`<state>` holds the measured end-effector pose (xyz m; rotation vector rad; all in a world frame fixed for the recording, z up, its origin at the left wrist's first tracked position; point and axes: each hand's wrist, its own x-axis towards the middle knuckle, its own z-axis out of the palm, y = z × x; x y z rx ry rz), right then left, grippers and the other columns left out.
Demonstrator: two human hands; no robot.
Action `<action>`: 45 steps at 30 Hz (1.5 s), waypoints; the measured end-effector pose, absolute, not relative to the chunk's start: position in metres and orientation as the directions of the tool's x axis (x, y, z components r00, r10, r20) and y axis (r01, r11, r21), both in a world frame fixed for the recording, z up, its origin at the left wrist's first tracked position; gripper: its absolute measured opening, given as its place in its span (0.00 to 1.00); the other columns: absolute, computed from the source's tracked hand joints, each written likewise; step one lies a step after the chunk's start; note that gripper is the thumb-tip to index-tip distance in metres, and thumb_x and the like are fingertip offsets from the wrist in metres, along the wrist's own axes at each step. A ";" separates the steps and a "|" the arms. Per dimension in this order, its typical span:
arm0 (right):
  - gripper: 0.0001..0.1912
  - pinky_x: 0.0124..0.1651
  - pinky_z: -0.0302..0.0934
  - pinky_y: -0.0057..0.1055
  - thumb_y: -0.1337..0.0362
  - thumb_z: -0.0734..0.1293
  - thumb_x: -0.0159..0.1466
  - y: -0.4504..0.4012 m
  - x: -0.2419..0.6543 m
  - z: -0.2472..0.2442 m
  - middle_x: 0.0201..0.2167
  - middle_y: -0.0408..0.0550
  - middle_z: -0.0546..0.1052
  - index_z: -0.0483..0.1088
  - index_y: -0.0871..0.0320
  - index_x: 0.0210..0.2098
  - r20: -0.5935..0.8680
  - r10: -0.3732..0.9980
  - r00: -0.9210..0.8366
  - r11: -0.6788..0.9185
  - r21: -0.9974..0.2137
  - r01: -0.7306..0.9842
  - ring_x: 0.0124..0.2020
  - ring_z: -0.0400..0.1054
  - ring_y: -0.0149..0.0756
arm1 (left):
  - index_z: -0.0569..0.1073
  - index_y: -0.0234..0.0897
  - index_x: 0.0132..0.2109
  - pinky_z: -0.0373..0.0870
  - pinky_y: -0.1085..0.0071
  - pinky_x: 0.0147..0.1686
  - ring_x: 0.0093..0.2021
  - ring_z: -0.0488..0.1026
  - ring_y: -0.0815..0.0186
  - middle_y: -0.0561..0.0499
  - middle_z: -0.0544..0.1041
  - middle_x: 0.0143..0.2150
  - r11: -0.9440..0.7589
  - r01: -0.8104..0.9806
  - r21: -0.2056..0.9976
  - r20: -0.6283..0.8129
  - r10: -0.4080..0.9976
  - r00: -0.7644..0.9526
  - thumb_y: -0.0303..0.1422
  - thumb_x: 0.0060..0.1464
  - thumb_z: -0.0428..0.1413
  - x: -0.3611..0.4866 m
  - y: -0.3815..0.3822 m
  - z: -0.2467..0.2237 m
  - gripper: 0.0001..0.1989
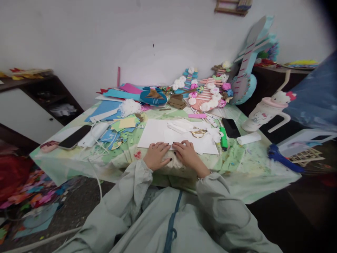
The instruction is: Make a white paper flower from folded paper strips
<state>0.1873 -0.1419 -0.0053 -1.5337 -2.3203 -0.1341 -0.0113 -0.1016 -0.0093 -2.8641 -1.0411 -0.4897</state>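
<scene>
My left hand (157,154) lies flat near the table's front edge, fingertips at the lower edge of a white sheet (151,131). Beside it, my right hand (187,154) rests palm down with fingers outstretched, also at the sheet's near edge. Neither hand holds anything. On the white sheets sit gold-handled scissors (199,133) and some folded white paper pieces (179,126). A green marker-like tube (223,138) lies just right of the sheets, close to a black phone (231,128).
A white tumbler (260,116) with a straw stands at the right, near a blue glue gun (283,158). Paper scraps (123,133), a power strip (94,134) and another phone (75,136) lie left. Decorated paper instruments (207,95) line the back; a cable hangs off the left edge.
</scene>
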 end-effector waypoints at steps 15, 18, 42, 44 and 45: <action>0.16 0.47 0.47 0.40 0.65 0.59 0.63 -0.145 0.183 0.002 0.53 0.48 0.69 0.66 0.51 0.51 0.326 0.884 -0.334 0.379 -0.086 0.921 0.50 0.54 0.44 | 0.64 0.43 0.57 0.55 0.55 0.49 0.55 0.59 0.53 0.45 0.67 0.55 -0.758 0.649 0.062 0.329 0.629 0.704 0.45 0.51 0.51 -0.010 -0.102 -0.007 0.27; 0.16 0.47 0.48 0.40 0.66 0.60 0.63 -0.145 0.184 0.002 0.53 0.48 0.69 0.66 0.52 0.50 0.330 0.885 -0.329 0.378 -0.095 0.921 0.50 0.54 0.45 | 0.64 0.43 0.57 0.55 0.55 0.49 0.55 0.59 0.53 0.45 0.67 0.56 -0.769 0.637 0.059 0.338 0.615 0.712 0.45 0.51 0.52 -0.011 -0.103 -0.005 0.26; 0.15 0.48 0.48 0.42 0.65 0.60 0.63 -0.145 0.184 0.003 0.52 0.45 0.69 0.66 0.49 0.49 0.335 0.887 -0.317 0.375 -0.126 0.918 0.50 0.54 0.44 | 0.65 0.43 0.56 0.55 0.56 0.50 0.54 0.59 0.54 0.46 0.68 0.55 -0.765 0.638 0.087 0.348 0.623 0.701 0.44 0.51 0.52 -0.009 -0.104 -0.004 0.26; 0.15 0.47 0.48 0.42 0.64 0.60 0.63 -0.145 0.184 0.004 0.52 0.45 0.70 0.67 0.48 0.49 0.330 0.890 -0.315 0.371 -0.122 0.921 0.50 0.54 0.44 | 0.65 0.45 0.56 0.56 0.56 0.49 0.54 0.59 0.54 0.46 0.68 0.54 -0.762 0.640 0.096 0.351 0.628 0.695 0.44 0.50 0.53 -0.009 -0.104 -0.004 0.26; 0.15 0.47 0.48 0.41 0.64 0.60 0.63 -0.145 0.184 0.004 0.52 0.46 0.70 0.67 0.48 0.49 0.328 0.890 -0.315 0.371 -0.121 0.921 0.50 0.54 0.44 | 0.65 0.45 0.56 0.56 0.56 0.49 0.54 0.59 0.54 0.46 0.68 0.54 -0.761 0.641 0.100 0.351 0.630 0.693 0.44 0.50 0.53 -0.009 -0.103 -0.005 0.26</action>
